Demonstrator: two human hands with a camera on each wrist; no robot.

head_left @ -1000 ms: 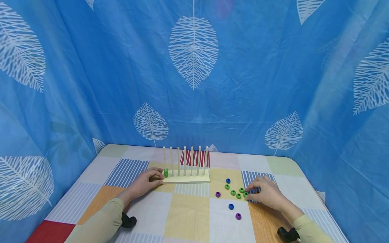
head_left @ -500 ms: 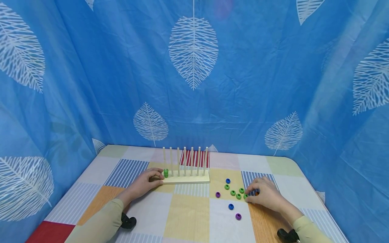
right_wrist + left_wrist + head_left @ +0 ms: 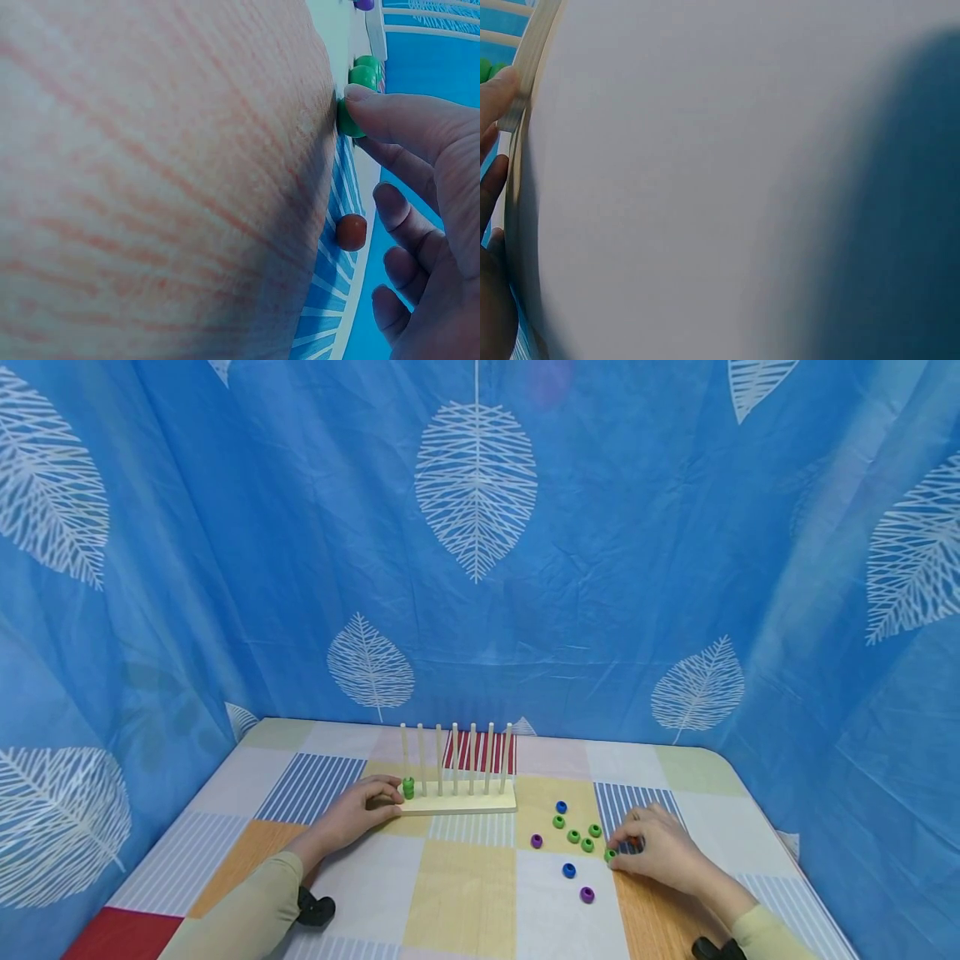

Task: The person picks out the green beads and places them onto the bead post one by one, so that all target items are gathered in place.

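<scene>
Patchwork-covered tabletop [image 3: 461, 902], w/ wooden peg rack [image 3: 465, 802] nr the back edge. L hand [image 3: 363, 807]: grip pinching rack's L end. R hand [image 3: 658, 850] sits R of loose beads [image 3: 573, 837]. Green stack [image 3: 408, 788] on rack's leftmost peg. Single green bead [image 3: 611, 856]: pinched in R grip, thumb + index; orange bead [image 3: 351, 232] nr same hand.
</scene>
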